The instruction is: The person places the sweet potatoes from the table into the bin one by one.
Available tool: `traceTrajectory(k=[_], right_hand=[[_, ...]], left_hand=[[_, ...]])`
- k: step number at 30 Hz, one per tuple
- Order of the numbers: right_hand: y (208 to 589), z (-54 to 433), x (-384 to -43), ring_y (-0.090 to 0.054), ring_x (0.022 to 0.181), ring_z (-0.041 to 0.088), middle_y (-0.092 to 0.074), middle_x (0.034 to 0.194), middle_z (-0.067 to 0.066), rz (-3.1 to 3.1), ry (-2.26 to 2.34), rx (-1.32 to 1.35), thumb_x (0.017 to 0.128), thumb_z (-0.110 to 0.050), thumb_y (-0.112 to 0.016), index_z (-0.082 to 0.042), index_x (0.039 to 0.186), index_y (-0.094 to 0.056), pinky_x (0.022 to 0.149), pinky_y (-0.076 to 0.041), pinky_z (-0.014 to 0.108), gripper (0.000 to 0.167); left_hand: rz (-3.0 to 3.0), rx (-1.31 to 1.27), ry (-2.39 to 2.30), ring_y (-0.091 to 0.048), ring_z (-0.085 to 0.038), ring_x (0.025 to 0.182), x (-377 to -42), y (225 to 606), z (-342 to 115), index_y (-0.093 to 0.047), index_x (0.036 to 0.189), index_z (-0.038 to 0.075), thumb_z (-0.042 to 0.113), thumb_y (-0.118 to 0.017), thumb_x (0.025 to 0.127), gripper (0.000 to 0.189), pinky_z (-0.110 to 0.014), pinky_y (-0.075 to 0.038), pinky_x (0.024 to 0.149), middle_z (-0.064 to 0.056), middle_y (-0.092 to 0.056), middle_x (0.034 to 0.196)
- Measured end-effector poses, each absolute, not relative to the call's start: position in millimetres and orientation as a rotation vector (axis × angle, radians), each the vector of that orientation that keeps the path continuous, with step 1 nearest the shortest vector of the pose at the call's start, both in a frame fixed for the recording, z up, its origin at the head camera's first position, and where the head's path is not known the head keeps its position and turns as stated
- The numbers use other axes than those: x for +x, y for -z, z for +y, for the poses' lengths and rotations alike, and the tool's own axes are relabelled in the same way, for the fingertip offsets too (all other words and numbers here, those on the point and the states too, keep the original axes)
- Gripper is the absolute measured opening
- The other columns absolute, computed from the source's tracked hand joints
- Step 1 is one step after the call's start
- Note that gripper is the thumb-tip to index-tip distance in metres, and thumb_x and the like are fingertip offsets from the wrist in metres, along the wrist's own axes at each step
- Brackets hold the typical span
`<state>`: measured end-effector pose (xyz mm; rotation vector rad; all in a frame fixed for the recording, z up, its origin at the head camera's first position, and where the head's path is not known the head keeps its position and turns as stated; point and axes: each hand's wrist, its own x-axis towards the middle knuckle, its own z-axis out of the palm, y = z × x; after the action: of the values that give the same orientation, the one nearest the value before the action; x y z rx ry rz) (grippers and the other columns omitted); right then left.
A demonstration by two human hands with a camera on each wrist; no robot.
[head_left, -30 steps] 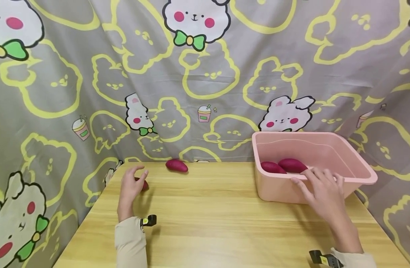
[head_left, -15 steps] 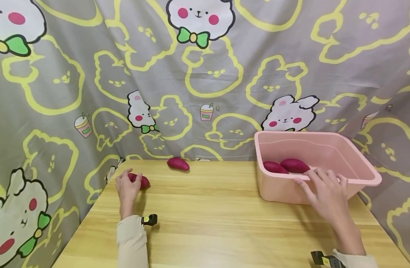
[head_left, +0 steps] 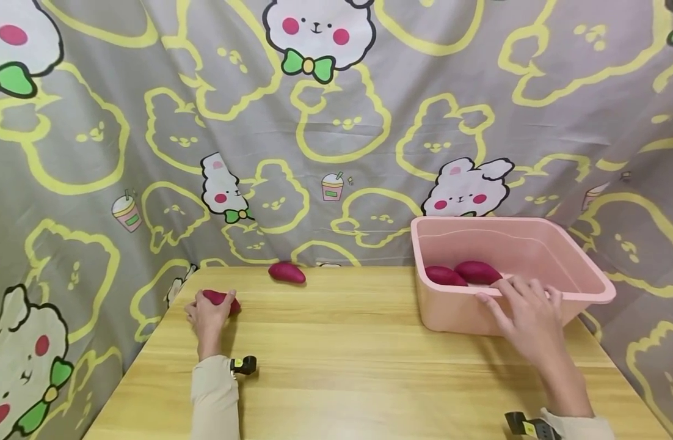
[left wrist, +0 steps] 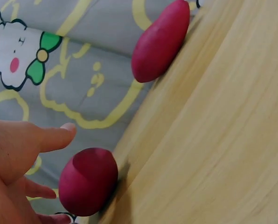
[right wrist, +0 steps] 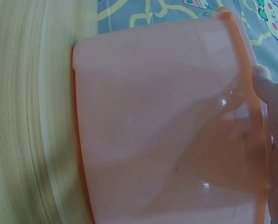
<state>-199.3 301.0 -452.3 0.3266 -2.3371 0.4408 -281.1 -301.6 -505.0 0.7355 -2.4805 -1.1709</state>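
At the table's left side my left hand (head_left: pixel 209 321) is over a purple sweet potato (head_left: pixel 215 297), thumb and fingers on either side of it. In the left wrist view a gap shows between the thumb (left wrist: pixel 55 139) and that sweet potato, with the fingers spread close by. A second sweet potato (head_left: pixel 287 272) lies at the back edge. On the right, my right hand (head_left: pixel 534 321) holds the near rim of a pink plastic tub (head_left: pixel 460 311), fingers over the edge, thumb outside. Two sweet potatoes, one here (head_left: pixel 476 272), lie inside, partly hidden by the front wall.
A wooden table (head_left: pixel 325 354) carries everything. Behind it and at both sides hangs a grey cartoon-print curtain (head_left: pixel 364 171), close against the back edge. The tub stands at the back right, near the table's right edge.
My left hand has moved down onto the left sweet potato, its raised fingers lowering around it. My right hand and the tub stay in place. The head view shifts slightly.
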Motion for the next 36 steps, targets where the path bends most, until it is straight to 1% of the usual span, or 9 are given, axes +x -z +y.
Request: traceTrajectory(k=[4, 7, 10, 13, 16, 20, 24, 31, 36], right_hand=[[453.1, 296.8, -200.7, -0.049, 0.095, 0.036, -0.063, 0.104, 0.011, -2.348, -0.44, 0.342, 0.093, -0.039, -0.073, -0.01, 0.103, -0.068, 0.09, -0.027, 0.067, 0.031], [455.5, 293.7, -200.1, -0.05, 0.095, 0.036, -0.062, 0.104, 0.011, -2.352, -0.434, 0.345, 0.09, -0.036, -0.076, -0.011, 0.103, -0.067, 0.089, -0.028, 0.066, 0.03], [457.3, 292.6, -199.9, -0.05, 0.095, 0.036, -0.062, 0.103, 0.01, -2.347, -0.43, 0.336, 0.088, -0.034, -0.078, -0.012, 0.102, -0.066, 0.088, -0.028, 0.065, 0.029], [456.4, 292.7, -199.7, -0.05, 0.096, 0.036, -0.063, 0.104, 0.01, -2.343, -0.43, 0.329, 0.089, -0.036, -0.077, -0.012, 0.102, -0.066, 0.088, -0.028, 0.065, 0.03], [455.3, 292.7, -198.7, -0.051, 0.097, 0.037, -0.063, 0.105, 0.011, -2.345, -0.438, 0.326, 0.09, -0.039, -0.076, -0.012, 0.103, -0.067, 0.088, -0.028, 0.065, 0.031], [455.6, 293.0, -197.8, -0.051, 0.099, 0.037, -0.063, 0.104, 0.01, -2.343, -0.441, 0.322, 0.091, -0.04, -0.075, -0.013, 0.103, -0.066, 0.087, -0.028, 0.064, 0.031], [458.1, 293.9, -198.3, -0.051, 0.096, 0.036, -0.062, 0.101, 0.009, -2.329, -0.428, 0.33, 0.09, -0.039, -0.076, -0.012, 0.102, -0.067, 0.088, -0.028, 0.065, 0.031], [459.9, 296.2, -197.3, -0.051, 0.094, 0.036, -0.063, 0.101, 0.009, -2.327, -0.427, 0.322, 0.087, -0.035, -0.078, -0.012, 0.101, -0.066, 0.087, -0.029, 0.064, 0.03], [455.7, 301.3, -198.7, -0.05, 0.094, 0.036, -0.063, 0.102, 0.01, -2.323, -0.421, 0.311, 0.088, -0.036, -0.078, -0.012, 0.102, -0.067, 0.088, -0.028, 0.065, 0.03]], left_hand=[[-2.517, 0.737, 1.161, -0.029, -0.064, 0.126, -279.9, 511.0, -302.5, -0.021, 0.153, -0.013, 0.038, -0.068, 0.095, 0.091, -0.073, -0.033, 0.1, -0.049, -0.023, 0.139], [-2.543, 0.75, 1.165, -0.028, -0.064, 0.127, -278.0, 515.4, -305.0, -0.02, 0.154, -0.013, 0.031, -0.066, 0.095, 0.087, -0.073, -0.032, 0.101, -0.049, -0.022, 0.141], [-2.56, 0.737, 1.191, -0.027, -0.065, 0.128, -276.6, 515.6, -307.3, -0.019, 0.155, -0.012, 0.023, -0.063, 0.092, 0.084, -0.072, -0.033, 0.1, -0.049, -0.021, 0.141], [-2.577, 0.696, 1.215, -0.028, -0.063, 0.126, -276.3, 512.9, -308.8, -0.022, 0.154, -0.013, 0.015, -0.061, 0.087, 0.082, -0.069, -0.036, 0.097, -0.048, -0.024, 0.137], [-2.586, 0.66, 1.218, -0.03, -0.06, 0.123, -276.4, 510.5, -309.7, -0.024, 0.152, -0.015, 0.012, -0.061, 0.085, 0.081, -0.066, -0.04, 0.094, -0.047, -0.028, 0.132], [-2.58, 0.621, 1.195, -0.033, -0.058, 0.119, -276.1, 508.4, -311.3, -0.03, 0.149, -0.016, 0.01, -0.061, 0.083, 0.077, -0.064, -0.042, 0.093, -0.046, -0.032, 0.128], [-2.572, 0.618, 1.189, -0.037, -0.056, 0.115, -273.1, 508.3, -312.4, -0.034, 0.145, -0.016, 0.01, -0.061, 0.083, 0.072, -0.064, -0.041, 0.092, -0.046, -0.034, 0.127], [-2.561, 0.576, 1.195, -0.038, -0.055, 0.113, -273.4, 507.4, -310.0, -0.032, 0.146, -0.017, 0.009, -0.062, 0.083, 0.075, -0.063, -0.042, 0.091, -0.048, -0.033, 0.127], [-2.554, 0.55, 1.226, -0.038, -0.056, 0.118, -279.0, 502.3, -302.2, -0.028, 0.151, -0.015, 0.009, -0.062, 0.085, 0.078, -0.063, -0.042, 0.095, -0.049, -0.031, 0.134]])
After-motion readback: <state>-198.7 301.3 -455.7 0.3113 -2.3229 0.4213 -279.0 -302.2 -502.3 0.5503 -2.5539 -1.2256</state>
